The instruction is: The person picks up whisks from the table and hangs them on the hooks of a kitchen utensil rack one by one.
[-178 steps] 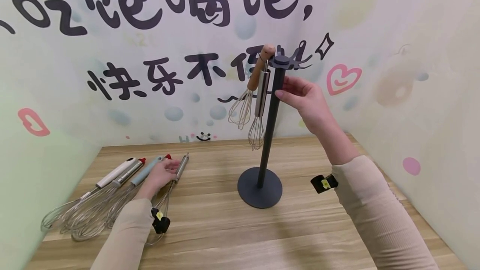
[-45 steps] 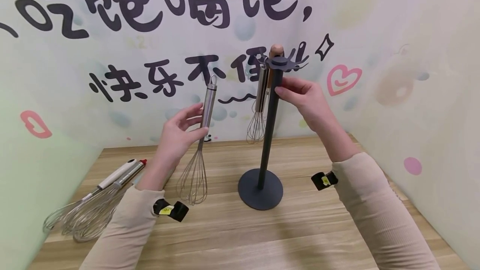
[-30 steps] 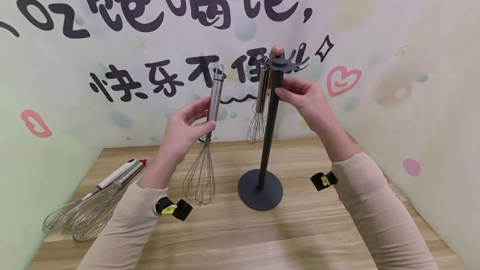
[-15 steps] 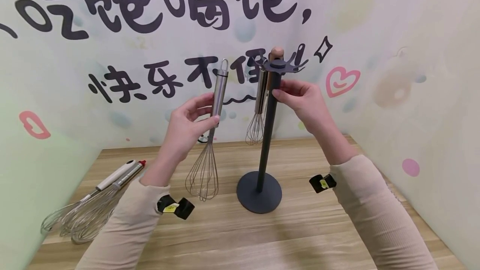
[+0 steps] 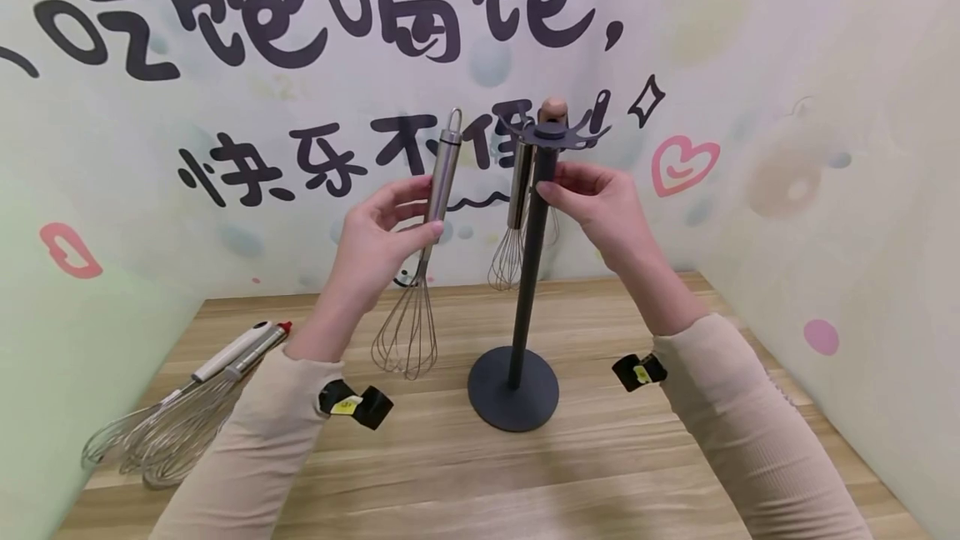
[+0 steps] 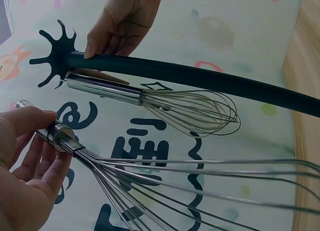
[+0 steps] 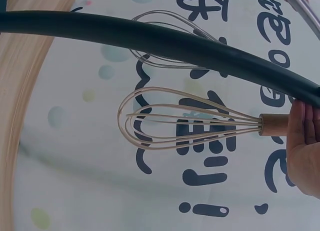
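Note:
My left hand [image 5: 375, 227] holds a steel whisk [image 5: 446, 165] by its handle, with the hanging loop up and the wires down, above the table and left of the stand. Around the pole of a dark whisk stand [image 5: 530, 273], just under its hooked top, my right hand [image 5: 603, 207] has its thumb and fingers. From the hooks hang a small steel whisk [image 6: 107, 88] and a whisk with a wooden handle [image 7: 274, 125]. In the head view the pole and right hand hide most of the wooden one. The held whisk's loop is level with the hooks, a short gap away.
More whisks lie at the left of the wooden table [image 5: 420, 473], among them one with a white handle [image 5: 228, 354] and a steel one with a red tip [image 5: 258, 350]. My left forearm covers part of them. A printed wall [image 5: 360, 90] stands behind.
My left hand has lifted the steel whisk off the table and carried it up and right towards the stand. The wooden whisk has swung behind the pole as the hooked top turned.

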`<state>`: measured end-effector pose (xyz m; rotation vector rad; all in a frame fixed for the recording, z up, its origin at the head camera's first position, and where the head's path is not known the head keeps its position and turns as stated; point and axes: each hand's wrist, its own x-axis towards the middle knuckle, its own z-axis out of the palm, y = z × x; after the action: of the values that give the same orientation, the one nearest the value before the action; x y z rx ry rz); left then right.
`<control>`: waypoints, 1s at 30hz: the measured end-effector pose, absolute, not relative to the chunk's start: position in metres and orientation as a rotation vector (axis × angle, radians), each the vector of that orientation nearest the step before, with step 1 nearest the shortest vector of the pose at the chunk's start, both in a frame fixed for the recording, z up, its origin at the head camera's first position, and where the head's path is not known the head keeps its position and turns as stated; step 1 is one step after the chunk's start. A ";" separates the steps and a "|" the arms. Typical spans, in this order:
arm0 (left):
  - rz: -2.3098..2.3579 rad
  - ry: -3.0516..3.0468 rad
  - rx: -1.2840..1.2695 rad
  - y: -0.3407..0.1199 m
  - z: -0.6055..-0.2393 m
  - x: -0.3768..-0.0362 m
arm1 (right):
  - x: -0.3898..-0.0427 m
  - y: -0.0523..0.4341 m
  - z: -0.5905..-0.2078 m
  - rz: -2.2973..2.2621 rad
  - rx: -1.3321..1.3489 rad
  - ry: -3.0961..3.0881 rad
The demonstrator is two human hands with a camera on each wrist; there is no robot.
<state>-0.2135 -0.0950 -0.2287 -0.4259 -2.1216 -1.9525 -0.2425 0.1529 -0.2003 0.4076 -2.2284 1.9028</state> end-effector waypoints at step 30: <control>-1.997 -2.070 -0.495 -0.073 -0.222 -0.221 | -0.243 0.154 -0.202 1.988 0.461 -2.193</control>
<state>-0.2213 -0.0734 -0.2221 -0.4947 -2.0696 -1.9967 -0.2428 0.1536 -0.2019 0.4612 -2.1928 1.9875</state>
